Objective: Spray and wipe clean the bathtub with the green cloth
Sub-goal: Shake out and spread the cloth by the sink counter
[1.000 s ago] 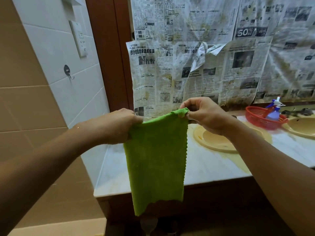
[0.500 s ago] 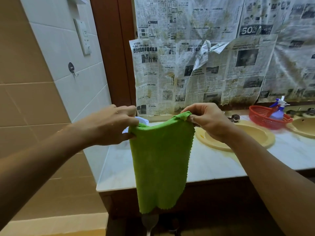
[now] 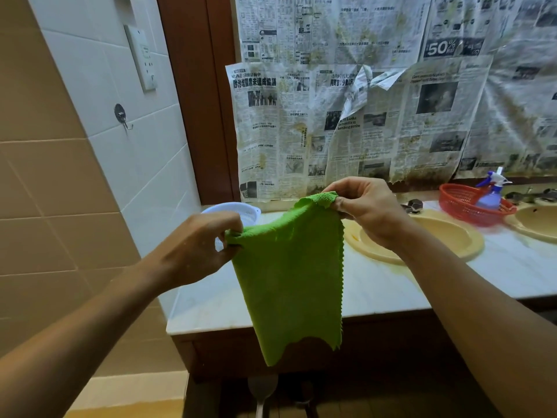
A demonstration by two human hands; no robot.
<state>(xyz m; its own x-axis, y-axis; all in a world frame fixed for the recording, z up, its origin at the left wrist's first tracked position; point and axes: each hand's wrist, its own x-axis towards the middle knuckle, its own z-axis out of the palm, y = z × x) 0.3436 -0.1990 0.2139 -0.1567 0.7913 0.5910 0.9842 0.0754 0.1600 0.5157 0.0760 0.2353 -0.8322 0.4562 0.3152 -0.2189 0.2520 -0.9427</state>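
**Now the green cloth (image 3: 292, 273) hangs slack**

Since a second ago the left hand (image 3: 199, 248) has dropped below the right hand (image 3: 370, 212), so the cloth's top edge slopes and sags between them. Each grip is pinched tight on a top corner, and the cloth dangles in front of the tabletop (image 3: 376, 285). It is probably being shaken out or refolded. The spray bottle (image 3: 489, 194) sits untouched in the red basket (image 3: 464, 206), so spraying and wiping are not yet begun.

We count one left hand (image 3: 196, 248), one right hand (image 3: 370, 212), one green cloth (image 3: 289, 276), two yellow basins (image 3: 465, 248) (image 3: 536, 221), one red basket (image 3: 458, 203), one spray bottle (image 3: 489, 197), one white strainer (image 3: 241, 211).
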